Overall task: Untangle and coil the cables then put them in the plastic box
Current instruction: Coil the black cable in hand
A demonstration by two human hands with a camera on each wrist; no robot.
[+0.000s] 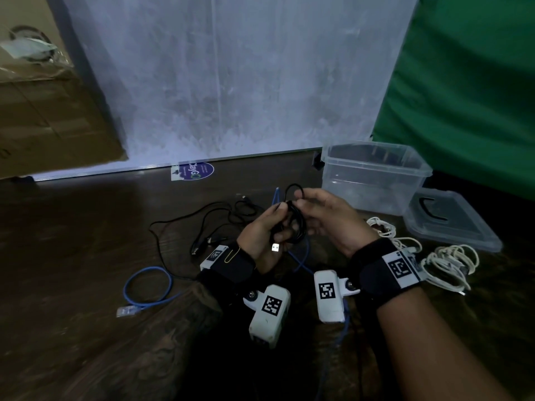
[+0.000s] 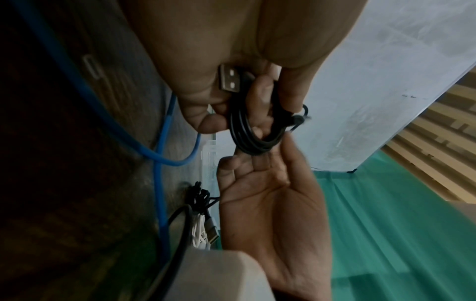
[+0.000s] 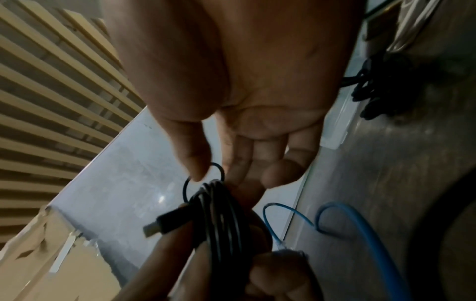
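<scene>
Midair, both hands (image 1: 262, 235) (image 1: 330, 218) hold the black coiled cable (image 1: 295, 224).

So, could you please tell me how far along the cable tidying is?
Early on: the plastic box looks empty. In hand: the left hand grips a nearly coiled black cable while the right hand tucks its end. Left: blue cable, white cables, other black cables.

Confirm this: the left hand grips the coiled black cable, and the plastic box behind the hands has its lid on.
Wrong on the lid. In the head view the plastic box stands open; its lid lies on the table beside it. The rest holds: the left hand grips the coiled black cable.
</scene>
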